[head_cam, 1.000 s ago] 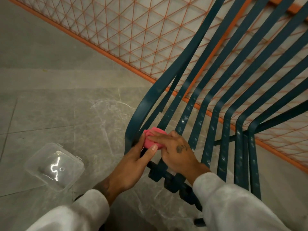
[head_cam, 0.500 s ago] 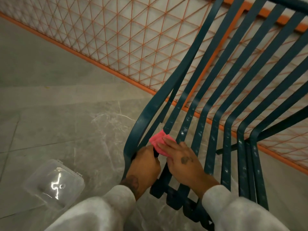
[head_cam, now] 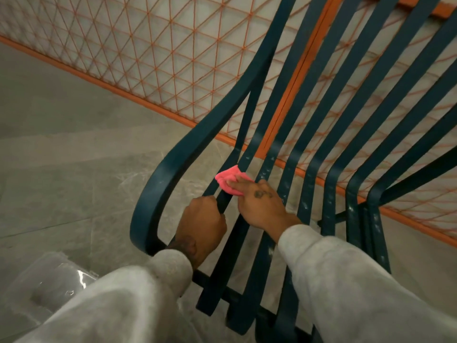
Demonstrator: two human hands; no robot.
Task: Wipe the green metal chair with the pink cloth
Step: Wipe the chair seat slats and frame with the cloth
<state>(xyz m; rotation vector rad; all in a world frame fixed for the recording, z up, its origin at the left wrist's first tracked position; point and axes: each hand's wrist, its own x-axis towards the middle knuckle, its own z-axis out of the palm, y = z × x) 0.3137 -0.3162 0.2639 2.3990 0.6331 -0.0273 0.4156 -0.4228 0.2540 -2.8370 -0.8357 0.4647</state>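
Head view, pink cloth (head_cam: 225, 179) moved higher

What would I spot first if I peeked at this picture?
The bright pink cloth pops out in the middle, pressed flat against a slat of the green chair by the right hand. The left hand grips a slat just beside it, and an orange mesh fence fills the background.

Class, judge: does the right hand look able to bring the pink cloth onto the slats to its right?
Probably yes: the right hand presses the pink cloth on the green chair, and the neighbouring slats lie bare, nothing across them.
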